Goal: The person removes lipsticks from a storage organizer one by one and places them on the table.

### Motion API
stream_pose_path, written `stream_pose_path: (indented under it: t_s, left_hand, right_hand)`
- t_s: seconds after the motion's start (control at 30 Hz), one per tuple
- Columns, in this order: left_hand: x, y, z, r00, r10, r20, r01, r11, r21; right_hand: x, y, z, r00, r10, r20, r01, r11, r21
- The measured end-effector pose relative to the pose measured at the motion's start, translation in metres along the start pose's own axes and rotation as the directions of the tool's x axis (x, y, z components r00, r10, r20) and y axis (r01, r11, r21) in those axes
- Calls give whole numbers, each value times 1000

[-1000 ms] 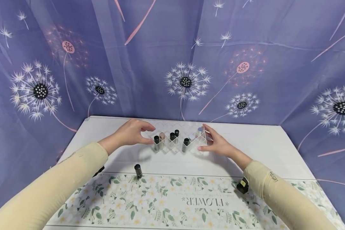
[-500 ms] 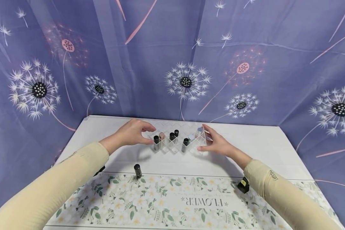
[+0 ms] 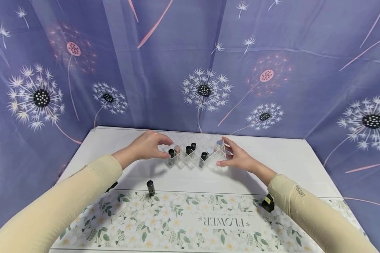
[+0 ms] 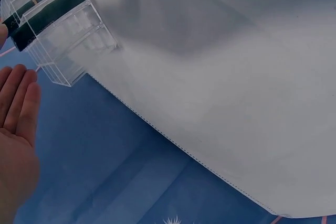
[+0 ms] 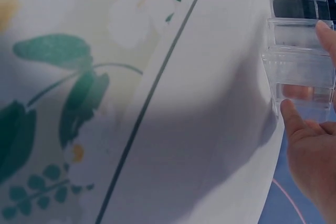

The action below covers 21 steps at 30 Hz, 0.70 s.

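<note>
1 left hand (image 3: 149, 146) and 1 right hand (image 3: 239, 156), both spread wide, flank a clear case (image 3: 191, 162), the left thumb mostly cut off in the left wrist view.

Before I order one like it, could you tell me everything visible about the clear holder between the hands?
The clear holder looks like transparent plastic, its thin walls forming rows of diamond-shaped cells. It appears upright on the white surface, near the far edge. Some cells hold tubes with black, pinkish or bluish tops. The right hand appears to grip its right end; whether the left hand touches it is unclear.
</note>
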<state>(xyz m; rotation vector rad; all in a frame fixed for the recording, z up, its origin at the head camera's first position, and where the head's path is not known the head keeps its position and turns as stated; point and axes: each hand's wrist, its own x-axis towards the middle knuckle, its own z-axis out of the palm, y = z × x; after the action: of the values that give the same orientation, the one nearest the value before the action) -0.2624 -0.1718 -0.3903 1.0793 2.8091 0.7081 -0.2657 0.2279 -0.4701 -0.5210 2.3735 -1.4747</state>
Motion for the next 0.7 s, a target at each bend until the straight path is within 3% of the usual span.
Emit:
stream_pose_path:
  t_s: [0.2,0.7]
  left_hand:
    - [3,0,0,1000,27,13,-28,998,57]
    - [9,1,7,999,37,20,-39,997,62]
  right_hand:
    - [1,1,0,1000,-5,6,4,1000,12]
    - [-2,0,0,1000,-20,3,20,1000,5]
